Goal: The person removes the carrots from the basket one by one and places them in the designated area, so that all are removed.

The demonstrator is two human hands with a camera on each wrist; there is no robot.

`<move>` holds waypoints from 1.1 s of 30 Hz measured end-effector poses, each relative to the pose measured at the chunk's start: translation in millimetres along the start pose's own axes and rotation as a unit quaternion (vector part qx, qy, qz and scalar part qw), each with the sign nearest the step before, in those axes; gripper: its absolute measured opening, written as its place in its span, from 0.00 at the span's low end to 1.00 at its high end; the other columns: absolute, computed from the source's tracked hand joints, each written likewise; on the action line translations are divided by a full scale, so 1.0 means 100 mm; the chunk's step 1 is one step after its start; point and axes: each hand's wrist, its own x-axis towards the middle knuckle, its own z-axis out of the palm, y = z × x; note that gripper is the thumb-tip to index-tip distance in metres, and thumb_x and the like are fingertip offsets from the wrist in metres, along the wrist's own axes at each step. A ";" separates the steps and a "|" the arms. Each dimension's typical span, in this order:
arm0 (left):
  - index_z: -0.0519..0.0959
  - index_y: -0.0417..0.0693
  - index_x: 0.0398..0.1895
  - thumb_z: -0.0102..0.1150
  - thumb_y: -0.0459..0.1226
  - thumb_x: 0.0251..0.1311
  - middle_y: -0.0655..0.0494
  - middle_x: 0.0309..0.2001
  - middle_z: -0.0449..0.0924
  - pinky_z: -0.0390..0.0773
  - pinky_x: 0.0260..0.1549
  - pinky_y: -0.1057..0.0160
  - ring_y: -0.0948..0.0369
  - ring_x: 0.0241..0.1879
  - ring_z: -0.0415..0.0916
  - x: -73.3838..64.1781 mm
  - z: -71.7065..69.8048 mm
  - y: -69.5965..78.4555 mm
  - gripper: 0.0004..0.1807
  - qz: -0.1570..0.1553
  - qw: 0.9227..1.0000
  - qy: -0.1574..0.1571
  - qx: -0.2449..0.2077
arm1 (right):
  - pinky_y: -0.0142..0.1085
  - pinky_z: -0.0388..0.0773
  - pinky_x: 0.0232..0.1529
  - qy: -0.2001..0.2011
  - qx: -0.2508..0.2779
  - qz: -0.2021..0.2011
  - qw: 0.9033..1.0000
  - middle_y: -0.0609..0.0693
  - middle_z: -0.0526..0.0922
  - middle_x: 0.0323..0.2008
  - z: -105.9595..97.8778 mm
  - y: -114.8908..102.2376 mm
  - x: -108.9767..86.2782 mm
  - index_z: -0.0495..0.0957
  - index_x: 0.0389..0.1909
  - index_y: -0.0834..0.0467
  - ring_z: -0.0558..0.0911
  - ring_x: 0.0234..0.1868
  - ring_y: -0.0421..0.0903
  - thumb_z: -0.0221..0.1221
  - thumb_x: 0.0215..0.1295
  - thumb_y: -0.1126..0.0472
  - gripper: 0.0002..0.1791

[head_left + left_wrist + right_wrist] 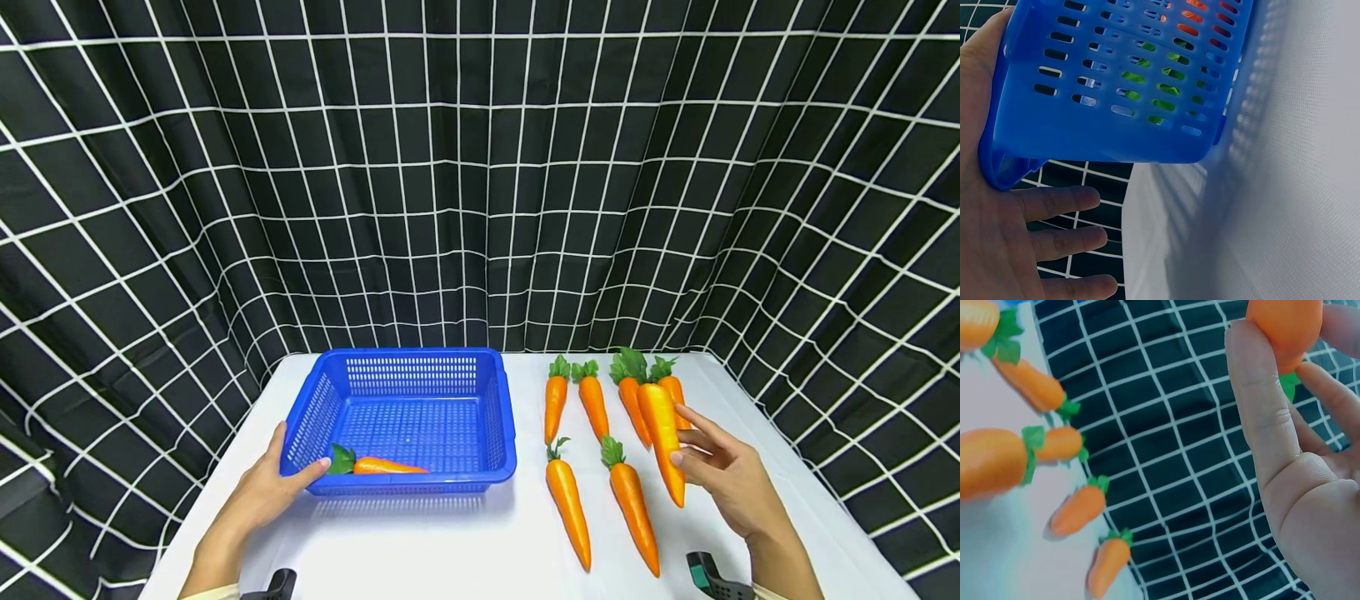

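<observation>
An orange carrot (pixel 660 437) is pinched between the thumb and fingers of my right hand (pixel 723 471), its narrow end pointing down toward me. In the right wrist view, part of this carrot (pixel 1285 331) shows at the top, green leaves behind it. At the left, my left hand (pixel 258 492) rests on the near left corner of a blue plastic basket (pixel 408 479). Its thumb lies over the rim, while the other fingers (pixel 1060 242) extend straight outside the basket in the left wrist view. One carrot (pixel 386 467) with green leaves lies inside along the near wall.
Several carrots lie on the white table (pixel 420 550) to the right of the basket. A back row includes one carrot (pixel 555 408) at its left end; two more carrots, a left one (pixel 570 508) and a right one (pixel 636 517), lie nearer. Black curtains (pixel 465 167) with white grid lines surround the table.
</observation>
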 end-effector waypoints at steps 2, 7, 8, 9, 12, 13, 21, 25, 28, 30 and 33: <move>0.23 0.46 0.74 0.52 0.73 0.50 0.24 0.70 0.39 0.52 0.56 0.28 0.27 0.65 0.45 0.00 0.00 0.00 0.68 0.000 1.000 0.000 0.000 | 0.40 0.82 0.34 -0.001 0.010 0.002 1.000 0.49 0.79 0.42 -0.03 0.03 -0.01 0.62 0.70 0.62 0.83 0.39 0.42 0.58 0.64 0.74 0.33; 0.23 0.46 0.74 0.52 0.72 0.50 0.24 0.70 0.40 0.53 0.56 0.28 0.27 0.65 0.46 0.00 0.00 -0.01 0.67 0.000 1.000 0.001 0.003 | 0.41 0.82 0.34 0.006 0.015 0.022 1.000 0.48 0.79 0.42 -0.11 0.11 -0.05 0.63 0.70 0.60 0.83 0.39 0.43 0.59 0.64 0.74 0.33; 0.23 0.46 0.74 0.51 0.72 0.51 0.24 0.70 0.40 0.53 0.55 0.28 0.27 0.65 0.46 0.00 0.00 -0.01 0.67 0.002 1.000 0.002 0.004 | 0.41 0.82 0.34 0.008 0.015 0.028 0.999 0.48 0.79 0.42 -0.12 0.13 -0.05 0.63 0.70 0.60 0.83 0.39 0.43 0.59 0.64 0.73 0.33; 0.23 0.46 0.74 0.51 0.72 0.51 0.24 0.70 0.40 0.53 0.55 0.28 0.27 0.65 0.46 0.00 0.00 -0.01 0.67 0.003 1.000 0.002 0.004 | 0.41 0.82 0.34 0.010 0.015 0.032 0.999 0.48 0.79 0.42 -0.13 0.15 -0.06 0.64 0.70 0.58 0.83 0.39 0.43 0.59 0.64 0.73 0.33; 0.23 0.46 0.74 0.51 0.72 0.51 0.24 0.70 0.40 0.54 0.56 0.28 0.27 0.65 0.47 0.00 0.00 -0.02 0.67 0.006 1.000 0.003 0.006 | 0.41 0.82 0.34 0.014 0.019 0.042 0.999 0.49 0.78 0.41 -0.17 0.19 -0.08 0.65 0.70 0.57 0.83 0.38 0.44 0.59 0.64 0.74 0.33; 0.23 0.46 0.74 0.51 0.72 0.51 0.24 0.70 0.40 0.53 0.56 0.28 0.27 0.65 0.46 0.01 0.00 -0.02 0.67 0.007 1.000 0.003 0.006 | 0.41 0.82 0.34 0.014 0.020 0.044 0.999 0.49 0.78 0.41 -0.18 0.20 -0.09 0.65 0.70 0.56 0.83 0.38 0.44 0.59 0.64 0.74 0.33; 0.23 0.46 0.74 0.51 0.72 0.51 0.24 0.70 0.40 0.53 0.56 0.28 0.27 0.65 0.46 0.00 0.00 -0.01 0.67 0.005 1.000 0.002 0.004 | 0.42 0.82 0.34 0.018 0.026 0.061 0.998 0.48 0.79 0.42 -0.24 0.28 -0.14 0.64 0.71 0.56 0.83 0.39 0.44 0.59 0.64 0.74 0.34; 0.23 0.46 0.74 0.51 0.72 0.51 0.24 0.70 0.40 0.53 0.55 0.28 0.26 0.65 0.46 0.00 0.00 0.00 0.67 0.003 1.000 0.002 0.004 | 0.42 0.82 0.35 0.027 0.011 0.086 0.996 0.47 0.79 0.42 -0.27 0.33 -0.16 0.63 0.71 0.56 0.83 0.39 0.44 0.60 0.64 0.71 0.35; 0.23 0.46 0.74 0.51 0.72 0.51 0.23 0.70 0.40 0.53 0.55 0.27 0.26 0.65 0.46 0.00 0.00 0.01 0.67 0.005 1.000 0.004 0.006 | 0.41 0.82 0.36 0.034 -0.005 0.106 0.994 0.45 0.79 0.42 -0.29 0.37 -0.18 0.63 0.71 0.55 0.83 0.39 0.42 0.62 0.64 0.69 0.35; 0.23 0.46 0.74 0.51 0.72 0.51 0.23 0.70 0.40 0.53 0.56 0.28 0.26 0.65 0.45 0.00 0.00 0.01 0.67 0.006 1.000 0.005 0.007 | 0.42 0.82 0.37 0.034 -0.007 0.116 0.993 0.45 0.79 0.42 -0.31 0.40 -0.19 0.63 0.71 0.55 0.83 0.40 0.42 0.62 0.63 0.68 0.35; 0.23 0.45 0.74 0.51 0.72 0.51 0.23 0.70 0.40 0.53 0.55 0.28 0.26 0.65 0.46 0.00 0.00 0.01 0.67 0.008 1.000 0.006 0.007 | 0.42 0.82 0.37 0.036 -0.005 0.124 0.992 0.47 0.79 0.42 -0.32 0.44 -0.21 0.64 0.71 0.55 0.83 0.40 0.43 0.63 0.63 0.68 0.35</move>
